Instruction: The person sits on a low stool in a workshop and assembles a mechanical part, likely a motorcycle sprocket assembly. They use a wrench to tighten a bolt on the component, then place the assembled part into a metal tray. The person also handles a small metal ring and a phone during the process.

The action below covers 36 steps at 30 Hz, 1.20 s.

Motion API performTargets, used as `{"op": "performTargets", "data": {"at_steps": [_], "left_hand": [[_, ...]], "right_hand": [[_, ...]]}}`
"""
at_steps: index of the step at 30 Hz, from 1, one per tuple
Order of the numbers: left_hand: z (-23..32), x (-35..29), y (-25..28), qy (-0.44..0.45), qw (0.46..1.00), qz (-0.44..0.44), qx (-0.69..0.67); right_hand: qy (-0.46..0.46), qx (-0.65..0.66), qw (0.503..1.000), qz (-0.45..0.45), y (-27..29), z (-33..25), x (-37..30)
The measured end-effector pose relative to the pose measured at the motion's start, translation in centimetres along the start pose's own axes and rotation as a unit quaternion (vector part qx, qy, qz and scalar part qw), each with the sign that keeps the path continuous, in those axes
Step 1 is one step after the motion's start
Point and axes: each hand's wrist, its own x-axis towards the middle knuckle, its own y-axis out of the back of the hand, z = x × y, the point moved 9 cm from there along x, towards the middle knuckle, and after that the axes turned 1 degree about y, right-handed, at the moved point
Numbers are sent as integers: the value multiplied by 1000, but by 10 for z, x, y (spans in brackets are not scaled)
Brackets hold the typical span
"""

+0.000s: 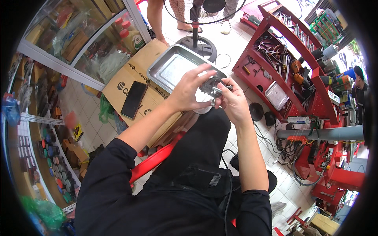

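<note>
Over my knee, a small dark round metal part (210, 84) with a silver shaft or pin is between my two hands. My left hand (186, 91) curves around its left side, thumb below and fingers above. From the right, my right hand (235, 103) pinches the part between thumb and fingers. The fingers partly hide it, so its exact kind cannot be made out. Just beyond lies a silver metal tray (161, 59) on a cardboard box (114, 88). A black phone (134, 99) rests on the same box, left of the tray.
A red tool cart (248, 61) full of pliers and other tools stands at the right. Ahead is a standing fan (195, 33), with people's legs around it. Glass-door cabinets (78, 65) and shelves line the left. Cables (262, 137) trail over the tiled floor at the right.
</note>
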Motion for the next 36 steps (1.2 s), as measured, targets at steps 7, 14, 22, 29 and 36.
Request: {"op": "performTargets", "data": {"at_steps": [7,14,22,29,36], "left_hand": [[2,-14,-65,185,878,-74,-436],[54,11,-126,149,885,-70,-435],[64,-6,-190,256,786,-66,-559],[67,-21,-198,238,810,-82,-530],[107,-3,-201,203,812,-165,-521]], "right_hand": [[-62,-231,969,65,22,-33,-26],[43,-470,874,112,100,-74,-71],[8,-359,908,214,143,-77,-120],[67,-289,943,149,139,-61,-135],[75,-258,940,212,161,-63,-163]]}}
